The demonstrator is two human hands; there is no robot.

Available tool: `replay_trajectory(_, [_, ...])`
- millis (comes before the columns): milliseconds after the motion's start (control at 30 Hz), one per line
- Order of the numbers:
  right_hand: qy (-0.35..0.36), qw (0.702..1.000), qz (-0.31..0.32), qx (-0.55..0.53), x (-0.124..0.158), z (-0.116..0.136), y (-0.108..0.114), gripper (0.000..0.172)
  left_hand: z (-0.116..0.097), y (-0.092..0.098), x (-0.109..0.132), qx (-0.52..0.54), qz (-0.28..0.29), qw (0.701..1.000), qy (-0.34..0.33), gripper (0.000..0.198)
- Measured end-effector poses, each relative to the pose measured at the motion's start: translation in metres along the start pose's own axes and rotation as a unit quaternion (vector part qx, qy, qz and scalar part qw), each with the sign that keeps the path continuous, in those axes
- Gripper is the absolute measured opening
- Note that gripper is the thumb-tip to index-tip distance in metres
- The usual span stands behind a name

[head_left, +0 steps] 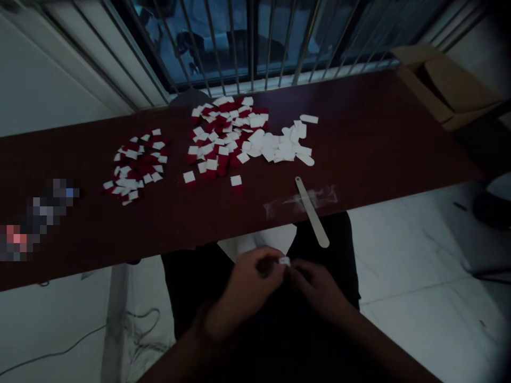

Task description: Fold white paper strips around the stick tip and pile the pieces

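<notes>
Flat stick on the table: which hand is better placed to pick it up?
Right, probably. The right hand sits nearer the flat stick, on the same side; the left hand is farther off. Both are at the small white piece, so either would first have to let go.

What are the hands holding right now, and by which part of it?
A small white piece, pinched by its lower part between the fingers of the left hand and right hand; only its top edge shows.
</notes>
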State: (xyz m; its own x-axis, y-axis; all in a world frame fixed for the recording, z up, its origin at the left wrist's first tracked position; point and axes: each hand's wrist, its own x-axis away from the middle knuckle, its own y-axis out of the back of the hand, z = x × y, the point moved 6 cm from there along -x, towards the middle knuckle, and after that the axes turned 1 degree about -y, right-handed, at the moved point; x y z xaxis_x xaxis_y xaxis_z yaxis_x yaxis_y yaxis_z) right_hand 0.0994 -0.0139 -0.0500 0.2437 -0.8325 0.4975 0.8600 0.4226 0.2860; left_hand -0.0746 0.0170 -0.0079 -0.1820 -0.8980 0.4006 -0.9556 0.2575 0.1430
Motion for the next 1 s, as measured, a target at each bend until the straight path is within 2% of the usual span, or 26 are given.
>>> replay_trajectory(67, [-0.04,0.996,-0.06,-0.043,0.002,-0.015,0.015,0.025,0.028,-0.048,-0.009,0.092,0.061,0.991,0.071,0.013])
replay_trajectory(100, [-0.06,0.992,-0.088,-0.072,0.004,-0.023,0.022,0.024,0.035,-0.063,-0.015,0.13,0.069,0.985,0.09,0.015])
replay_trajectory(200, [-0.081,0.97,-0.153,-0.173,0.015,-0.036,0.039,0.025,0.036,-0.081,-0.034,0.144,0.068,0.983,0.092,0.02])
replay_trajectory(300, [-0.048,0.95,-0.192,-0.24,0.022,-0.032,0.054,0.023,0.02,-0.087,-0.042,0.141,0.07,0.984,0.078,0.022])
replay_trajectory(400, [-0.029,0.951,-0.192,-0.241,0.024,-0.021,0.064,0.02,0.007,-0.094,-0.042,0.145,0.062,0.985,0.065,0.02])
replay_trajectory(567, [-0.014,0.957,-0.18,-0.228,0.02,-0.007,0.07,0.02,0.005,-0.1,-0.042,0.157,0.064,0.982,0.077,0.021])
replay_trajectory(900, [0.006,0.959,-0.175,-0.224,0.005,-0.001,0.075,0.019,-0.007,-0.093,-0.045,0.194,0.05,0.979,0.045,0.016])
replay_trajectory(1000, [0.007,0.958,-0.165,-0.232,0.001,0.002,0.077,0.017,-0.011,-0.09,-0.048,0.175,0.047,0.983,0.028,0.015])
